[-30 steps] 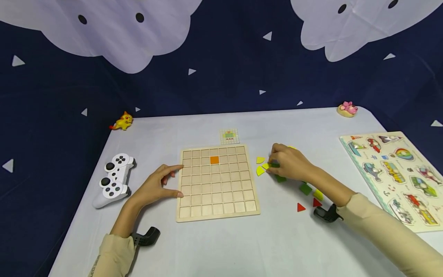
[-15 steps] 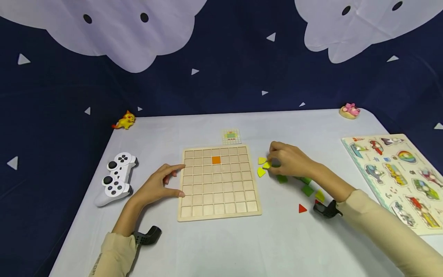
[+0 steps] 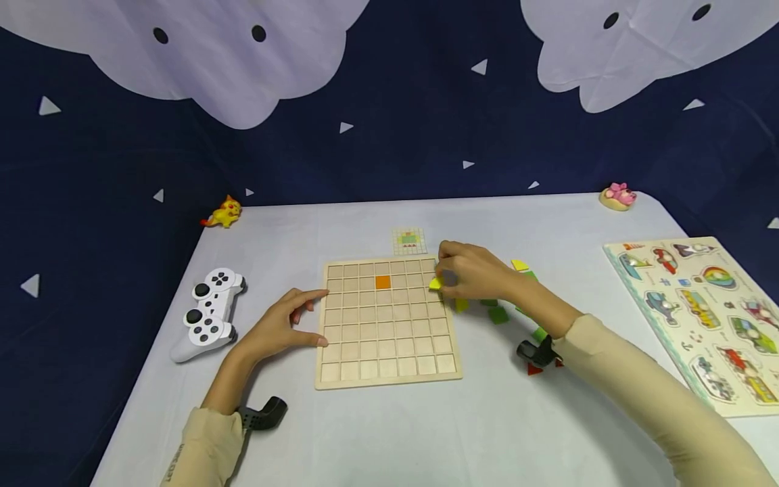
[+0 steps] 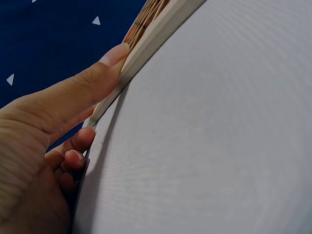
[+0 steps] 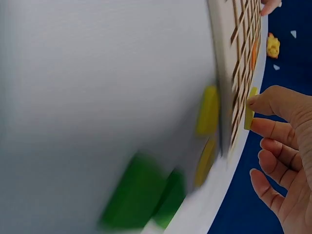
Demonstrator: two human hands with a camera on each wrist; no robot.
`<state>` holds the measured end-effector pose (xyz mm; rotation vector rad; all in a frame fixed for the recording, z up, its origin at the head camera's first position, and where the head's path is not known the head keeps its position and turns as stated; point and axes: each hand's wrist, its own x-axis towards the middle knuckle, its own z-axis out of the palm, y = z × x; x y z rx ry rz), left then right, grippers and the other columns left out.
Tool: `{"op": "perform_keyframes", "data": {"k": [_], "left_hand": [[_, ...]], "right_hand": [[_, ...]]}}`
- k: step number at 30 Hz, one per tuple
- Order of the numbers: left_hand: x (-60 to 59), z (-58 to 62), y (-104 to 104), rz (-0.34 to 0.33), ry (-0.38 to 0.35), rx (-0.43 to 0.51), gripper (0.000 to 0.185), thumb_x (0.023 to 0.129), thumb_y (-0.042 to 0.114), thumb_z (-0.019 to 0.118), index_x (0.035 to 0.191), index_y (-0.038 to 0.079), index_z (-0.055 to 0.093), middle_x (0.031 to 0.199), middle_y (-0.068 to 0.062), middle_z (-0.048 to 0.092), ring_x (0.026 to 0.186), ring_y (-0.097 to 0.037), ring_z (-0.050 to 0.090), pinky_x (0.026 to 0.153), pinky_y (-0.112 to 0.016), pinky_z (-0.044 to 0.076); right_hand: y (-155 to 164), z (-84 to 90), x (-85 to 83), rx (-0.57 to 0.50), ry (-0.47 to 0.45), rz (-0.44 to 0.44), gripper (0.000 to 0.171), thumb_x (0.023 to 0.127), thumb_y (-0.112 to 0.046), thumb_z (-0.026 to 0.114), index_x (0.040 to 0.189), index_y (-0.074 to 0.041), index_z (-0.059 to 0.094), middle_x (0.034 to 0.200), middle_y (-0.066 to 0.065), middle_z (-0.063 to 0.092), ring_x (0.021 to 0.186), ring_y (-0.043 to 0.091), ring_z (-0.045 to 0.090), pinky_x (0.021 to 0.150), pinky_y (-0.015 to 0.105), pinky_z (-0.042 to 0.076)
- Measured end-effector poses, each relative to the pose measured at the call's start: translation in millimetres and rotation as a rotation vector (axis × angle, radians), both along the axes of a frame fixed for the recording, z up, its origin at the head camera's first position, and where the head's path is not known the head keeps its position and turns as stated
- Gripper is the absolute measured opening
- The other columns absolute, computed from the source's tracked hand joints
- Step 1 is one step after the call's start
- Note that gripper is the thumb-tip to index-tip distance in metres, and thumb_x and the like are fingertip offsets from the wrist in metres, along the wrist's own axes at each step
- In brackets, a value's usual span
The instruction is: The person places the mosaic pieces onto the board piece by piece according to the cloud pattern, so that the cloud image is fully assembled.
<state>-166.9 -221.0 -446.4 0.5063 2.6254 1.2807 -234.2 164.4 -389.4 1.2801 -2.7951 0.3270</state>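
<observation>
- Right hand (image 3: 473, 270): pinches a yellow piece (image 3: 435, 284) above the right edge of a wooden grid board (image 3: 389, 331).
- Left hand (image 3: 281, 326): thumb and forefinger spread apart, touching the board's left edge.
- Step, seemingly: carrying the piece in; the next move calls for lining it up with a square.
- On the board: one orange tile (image 3: 383, 282).
- Beyond, on the tabletop (image 3: 389, 433): a small pattern card (image 3: 409, 241) behind, green pieces (image 3: 499, 315) rightward.

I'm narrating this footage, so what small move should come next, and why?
Probably move the small flat yellow piece left over the square wooden grid board and lower it into a bare cell: the right hand pinches it near the board's right edge, the left hand touches the opposite edge, and an orange square tile already fills one cell.
</observation>
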Motion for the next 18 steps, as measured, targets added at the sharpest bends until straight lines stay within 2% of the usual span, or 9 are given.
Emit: {"op": "perform_keyframes", "data": {"k": [11, 18], "left_hand": [[-0.7, -1.2, 0.8, 0.004, -0.003, 0.004, 0.086, 0.066, 0.027, 0.093, 0.141, 0.014, 0.055, 0.101, -0.004, 0.047, 0.081, -0.016, 0.038, 0.072, -0.027, 0.035], [-1.2, -1.8, -1.5, 0.009, -0.022, 0.001, 0.086, 0.065, 0.027, 0.093, 0.142, 0.017, 0.055, 0.101, -0.002, 0.047, 0.081, -0.016, 0.038, 0.072, -0.027, 0.035]], "right_hand": [[-59.4, -2.3, -12.7, 0.001, 0.016, 0.101, 0.022, 0.079, -0.024, 0.079, 0.094, -0.007, 0.077, 0.098, 0.004, 0.059, 0.082, 0.015, 0.053, 0.076, 0.033, 0.051], [-82.1, -3.2, -18.2, 0.019, 0.024, 0.121, 0.02, 0.082, -0.025, 0.078, 0.096, -0.01, 0.078, 0.101, 0.005, 0.06, 0.084, 0.016, 0.057, 0.076, 0.03, 0.051]]}}
